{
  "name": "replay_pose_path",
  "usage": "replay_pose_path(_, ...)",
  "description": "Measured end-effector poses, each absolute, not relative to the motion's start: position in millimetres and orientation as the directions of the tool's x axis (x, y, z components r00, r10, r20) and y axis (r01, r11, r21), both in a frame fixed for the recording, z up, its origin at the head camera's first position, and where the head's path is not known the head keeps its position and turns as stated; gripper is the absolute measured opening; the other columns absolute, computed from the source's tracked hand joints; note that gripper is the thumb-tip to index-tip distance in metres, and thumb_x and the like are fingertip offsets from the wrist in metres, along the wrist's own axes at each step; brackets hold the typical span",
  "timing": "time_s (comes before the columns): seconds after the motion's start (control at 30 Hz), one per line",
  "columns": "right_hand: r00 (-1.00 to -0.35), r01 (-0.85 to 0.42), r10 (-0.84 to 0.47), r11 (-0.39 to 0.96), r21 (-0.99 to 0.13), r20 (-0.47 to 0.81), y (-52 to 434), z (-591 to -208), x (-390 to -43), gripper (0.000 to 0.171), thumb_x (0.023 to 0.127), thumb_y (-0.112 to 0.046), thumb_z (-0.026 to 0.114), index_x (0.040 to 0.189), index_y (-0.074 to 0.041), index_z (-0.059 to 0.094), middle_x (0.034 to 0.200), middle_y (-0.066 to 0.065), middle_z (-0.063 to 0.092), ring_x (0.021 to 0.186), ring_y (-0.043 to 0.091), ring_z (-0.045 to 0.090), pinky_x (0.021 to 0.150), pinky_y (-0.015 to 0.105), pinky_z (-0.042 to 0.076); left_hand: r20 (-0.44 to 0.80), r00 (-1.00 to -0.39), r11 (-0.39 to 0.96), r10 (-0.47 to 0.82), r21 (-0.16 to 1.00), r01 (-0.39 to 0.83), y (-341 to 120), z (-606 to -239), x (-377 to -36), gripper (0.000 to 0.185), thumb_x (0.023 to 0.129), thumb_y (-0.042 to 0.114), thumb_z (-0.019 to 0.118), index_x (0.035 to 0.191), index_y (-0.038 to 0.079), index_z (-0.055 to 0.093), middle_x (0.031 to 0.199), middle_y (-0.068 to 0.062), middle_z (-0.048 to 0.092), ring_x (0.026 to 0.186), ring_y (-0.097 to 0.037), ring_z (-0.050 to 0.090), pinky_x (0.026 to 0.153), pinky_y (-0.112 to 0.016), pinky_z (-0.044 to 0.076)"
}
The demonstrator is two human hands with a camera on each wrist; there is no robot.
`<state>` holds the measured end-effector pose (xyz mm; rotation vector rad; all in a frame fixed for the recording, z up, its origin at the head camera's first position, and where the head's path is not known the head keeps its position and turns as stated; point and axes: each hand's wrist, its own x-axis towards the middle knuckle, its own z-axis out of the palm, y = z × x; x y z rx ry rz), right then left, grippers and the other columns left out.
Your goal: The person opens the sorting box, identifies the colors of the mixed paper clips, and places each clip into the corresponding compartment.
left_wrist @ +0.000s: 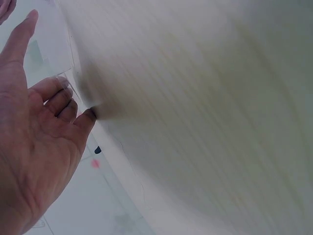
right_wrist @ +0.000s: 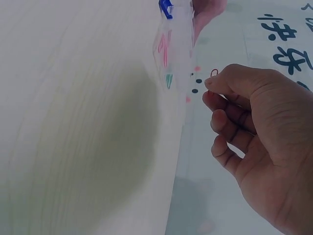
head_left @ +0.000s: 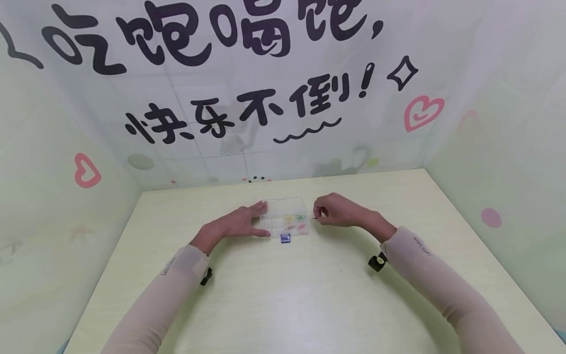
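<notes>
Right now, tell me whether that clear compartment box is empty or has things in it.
Partly filled. The compartment box holds coloured paper clips in its right-hand cells; the left cells look bare, though the left hand covers that edge.

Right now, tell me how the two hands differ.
The left hand lies flat with straight fingers against the clear plastic compartment box; the right hand is curled, pinching a small red paper clip beside the box. Both are bare, in beige sleeves, over the pale wooden table.

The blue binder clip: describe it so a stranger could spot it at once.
On the pale wooden table, find the clear compartment box that the left hand touches. The blue binder clip lies just outside the box's near edge, unlike the coloured paper clips inside the compartments.
</notes>
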<state>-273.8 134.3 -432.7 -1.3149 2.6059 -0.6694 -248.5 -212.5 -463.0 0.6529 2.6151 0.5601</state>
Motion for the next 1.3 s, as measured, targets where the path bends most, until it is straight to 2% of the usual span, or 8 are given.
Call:
replay_pose_path(0.27,-0.56,-0.765,-0.821,0.462,-0.449,0.11,113.6,-436.7,-274.8,0.012,0.093,-0.002,0.072,0.088,-0.013,0.07,0.081,-0.005,0.064,0.071,0.007,0.051,0.065,0.023,0.046,-0.258,-0.816,0.808,0.517,0.462,0.366,-212.8,-463.8,-249.4,0.108,0.091,0.066,0.073,0.168,0.008,0.024,0.177,-0.01,0.015,0.164,-0.032,0.014,0.13,-0.054,0.02)
replay_pose_path(0.53,-0.544,-0.788,-0.826,0.444,-0.428,0.145,90.9,-443.2,-274.6,0.011,0.094,-0.003,0.073,0.089,-0.012,0.072,0.084,-0.004,0.067,0.072,0.009,0.055,0.066,0.022,0.048,-0.256,-0.816,0.805,0.518,0.469,0.364,-214.2,-466.1,-251.2,0.109,0.09,0.066,0.074,0.168,0.008,0.025,0.177,-0.01,0.015,0.164,-0.031,0.015,0.13,-0.052,0.021)
replay_pose_path(0.83,-0.557,-0.771,-0.82,0.453,-0.447,0.132,73.7,-447.0,-272.5,0.008,0.095,-0.003,0.074,0.092,-0.011,0.074,0.086,-0.003,0.069,0.075,0.012,0.058,0.07,0.022,0.049,-0.246,-0.814,0.801,0.526,0.466,0.377,-213.8,-466.4,-252.0,0.109,0.091,0.065,0.074,0.168,0.007,0.024,0.177,-0.011,0.015,0.163,-0.031,0.016,0.13,-0.05,0.021)
replay_pose_path(1.1,-0.57,-0.753,-0.816,0.471,-0.46,0.098,71.6,-448.8,-269.6,0.003,0.098,-0.011,0.076,0.096,-0.009,0.075,0.088,-0.003,0.07,0.079,0.019,0.062,0.072,0.024,0.05,-0.253,-0.811,0.797,0.528,0.477,0.37,-212.7,-463.5,-251.2,0.109,0.091,0.065,0.074,0.168,0.007,0.023,0.177,-0.011,0.015,0.164,-0.03,0.015,0.13,-0.05,0.02)
replay_pose_path(1.3,-0.576,-0.753,-0.812,0.482,-0.447,0.096,78.7,-449.0,-269.1,0.006,0.097,-0.008,0.074,0.102,-0.006,0.077,0.094,-0.001,0.072,0.082,0.015,0.063,0.075,0.024,0.053,-0.259,-0.812,0.802,0.523,0.474,0.365,-213.0,-462.3,-250.4,0.109,0.091,0.065,0.074,0.168,0.007,0.023,0.177,-0.011,0.015,0.163,-0.031,0.015,0.13,-0.051,0.021)
